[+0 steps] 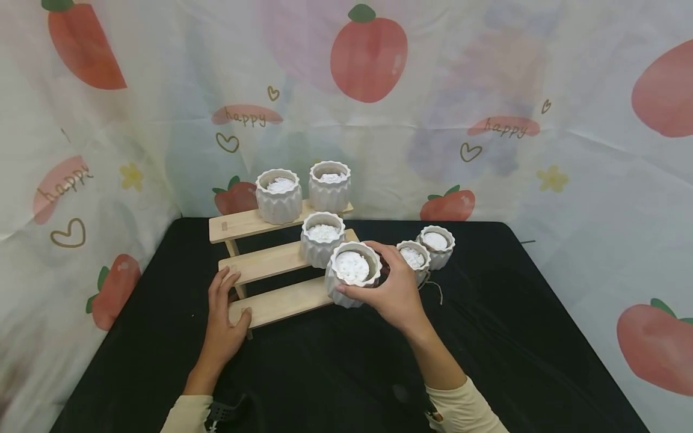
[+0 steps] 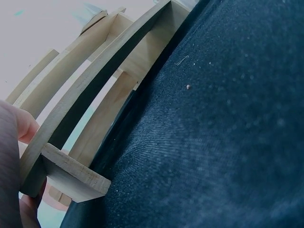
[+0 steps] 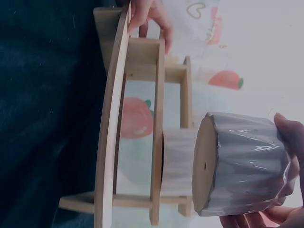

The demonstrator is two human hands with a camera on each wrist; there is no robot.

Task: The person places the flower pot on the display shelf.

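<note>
A three-tier wooden shelf stand [image 1: 287, 300] stands on the black cloth. My left hand [image 1: 224, 313] holds its left end, thumb on the lowest shelf and fingers by the middle one. With my right hand [image 1: 397, 288] I grip a white fluted ceramic pot [image 1: 352, 270] by its rim, above the right part of the lowest shelf. In the right wrist view the bare underside of this pot [image 3: 242, 164] shows, apart from the boards. Another white pot [image 1: 322, 237] sits on the middle shelf. The top shelf bears two more, a left pot [image 1: 278, 195] and a right pot [image 1: 330, 186].
Right of the stand, two similar pots stand on the cloth: a nearer pot [image 1: 414, 258], partly behind my right hand, and a farther pot [image 1: 437, 246]. A thin string [image 1: 435, 288] lies beside them. A fruit-print curtain [image 1: 379, 138] hangs behind the table [image 1: 514, 337].
</note>
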